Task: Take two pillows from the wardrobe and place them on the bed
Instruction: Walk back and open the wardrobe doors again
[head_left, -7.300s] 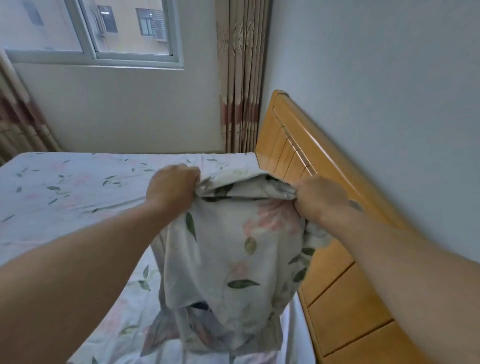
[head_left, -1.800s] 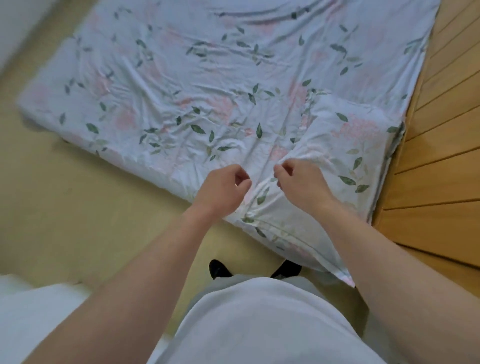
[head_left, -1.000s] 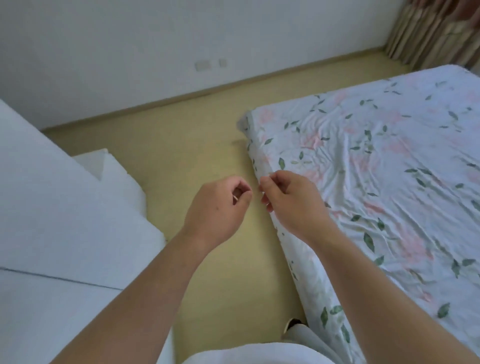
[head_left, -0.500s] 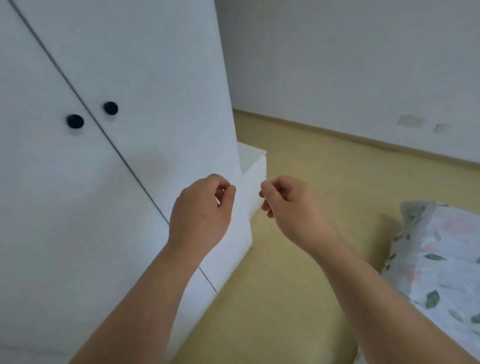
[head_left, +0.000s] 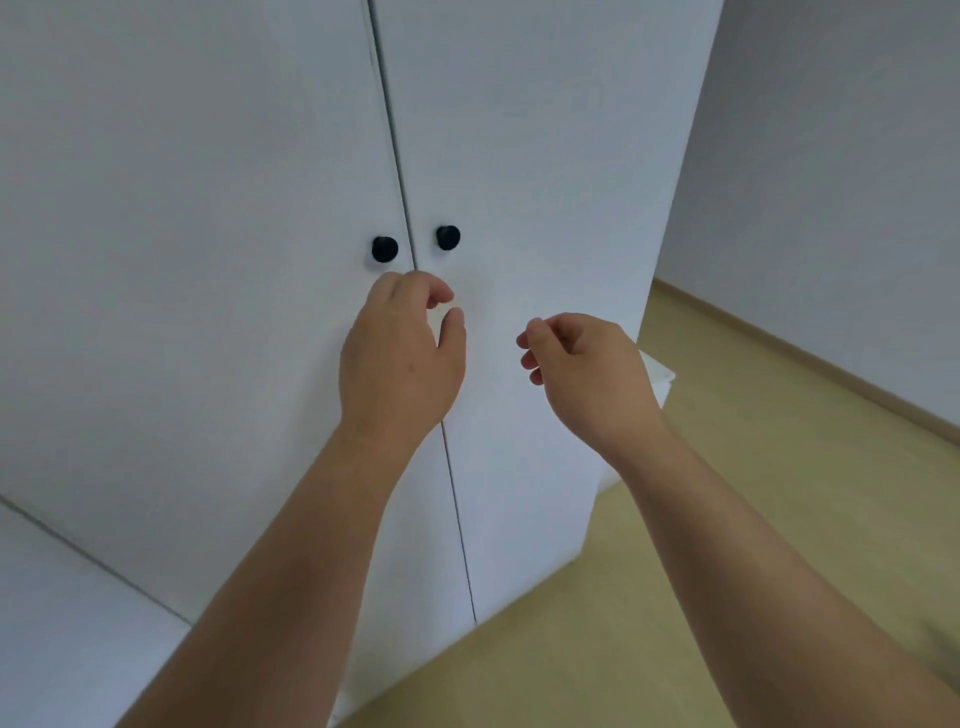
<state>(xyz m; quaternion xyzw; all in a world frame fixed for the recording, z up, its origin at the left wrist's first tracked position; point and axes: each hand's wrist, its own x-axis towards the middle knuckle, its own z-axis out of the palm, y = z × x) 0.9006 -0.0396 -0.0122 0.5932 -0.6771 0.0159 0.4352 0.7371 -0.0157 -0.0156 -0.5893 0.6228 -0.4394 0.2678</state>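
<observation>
A white wardrobe (head_left: 519, 130) fills the view, both doors closed, the seam running down the middle. Two black round knobs sit side by side: the left knob (head_left: 385, 249) and the right knob (head_left: 448, 237). My left hand (head_left: 400, 358) hovers just below the knobs, fingers curled and apart, holding nothing. My right hand (head_left: 582, 369) is lower and to the right, in front of the right door, fingers loosely curled and empty. No pillow and no bed is in view.
A low white unit (head_left: 657, 379) stands at the wardrobe's right side. Yellow-beige floor (head_left: 727, 519) spreads to the right, bounded by a grey wall (head_left: 831, 182) with a skirting board. Another white panel (head_left: 67, 623) lies at lower left.
A pillow was laid on the bed and released. My view has swung left from the bed to the wardrobe front. Both empty hands have risen toward the knobs, the left one closest.
</observation>
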